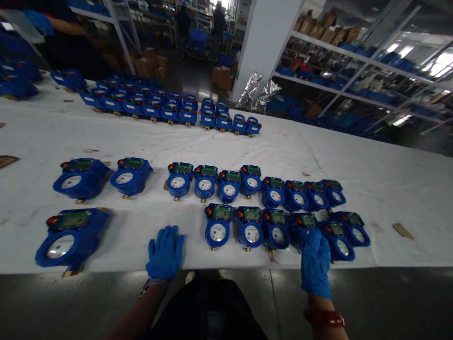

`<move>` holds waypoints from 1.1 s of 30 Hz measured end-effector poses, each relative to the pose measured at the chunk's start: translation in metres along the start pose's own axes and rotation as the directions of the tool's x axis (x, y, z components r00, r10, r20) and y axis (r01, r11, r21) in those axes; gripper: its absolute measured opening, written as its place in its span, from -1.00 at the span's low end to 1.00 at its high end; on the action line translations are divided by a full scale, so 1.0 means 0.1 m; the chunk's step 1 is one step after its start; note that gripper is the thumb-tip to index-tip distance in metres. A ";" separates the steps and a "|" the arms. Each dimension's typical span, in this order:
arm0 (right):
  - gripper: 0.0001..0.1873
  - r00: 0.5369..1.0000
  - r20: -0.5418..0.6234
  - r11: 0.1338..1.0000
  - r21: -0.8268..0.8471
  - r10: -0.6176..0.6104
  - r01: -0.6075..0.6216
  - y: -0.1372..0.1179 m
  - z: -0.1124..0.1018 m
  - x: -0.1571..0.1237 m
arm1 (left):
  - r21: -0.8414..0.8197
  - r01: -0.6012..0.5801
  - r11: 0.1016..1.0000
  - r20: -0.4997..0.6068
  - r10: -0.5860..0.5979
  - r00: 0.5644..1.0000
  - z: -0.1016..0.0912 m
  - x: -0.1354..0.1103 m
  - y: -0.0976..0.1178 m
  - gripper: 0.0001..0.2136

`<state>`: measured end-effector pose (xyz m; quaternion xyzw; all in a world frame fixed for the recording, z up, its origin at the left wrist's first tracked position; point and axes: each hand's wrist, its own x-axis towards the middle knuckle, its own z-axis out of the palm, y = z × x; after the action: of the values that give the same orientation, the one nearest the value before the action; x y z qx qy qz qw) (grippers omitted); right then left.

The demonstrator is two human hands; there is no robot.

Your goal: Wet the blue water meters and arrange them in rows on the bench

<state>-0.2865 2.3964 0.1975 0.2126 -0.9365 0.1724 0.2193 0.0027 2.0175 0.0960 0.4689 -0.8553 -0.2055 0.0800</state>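
My left hand (pixel 165 252) lies flat and spread on the white worktop (pixel 389 189), palm down near the front edge, with nothing in it. My right hand (pixel 314 262) rests over the covered meter (pixel 307 222), a blue meter in the front row. My glove hides its dial and lower body, so I cannot tell whether my fingers are closed on it or only laid across it.

That meter is hemmed in. The next front-row meter (pixel 278 229) touches its left side, another (pixel 338 236) crowds its right, and the back row (pixel 230 184) stands just behind. Bare cloth lies around my left hand, between the front row and a large lone meter (pixel 71 236) well off to the left. A cardboard scrap (pixel 402 230) lies on open cloth to the right.

A far batch of meters (pixel 170 108) lines the opposite edge, too small to read. A co-worker's arm (pixel 63 26) is cut off at the top left.
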 end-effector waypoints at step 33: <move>-0.14 0.974 0.091 0.973 0.120 -0.208 0.196 0.75 1.01 -1.54 | 0.325 0.080 0.942 0.090 -0.115 0.989 -0.26 0.15 -0.25 -0.13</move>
<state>-0.2307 2.4677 0.0206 0.3273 -0.9091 0.1895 0.1749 0.0224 1.9855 0.1083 0.5056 -0.8561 -0.0924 -0.0537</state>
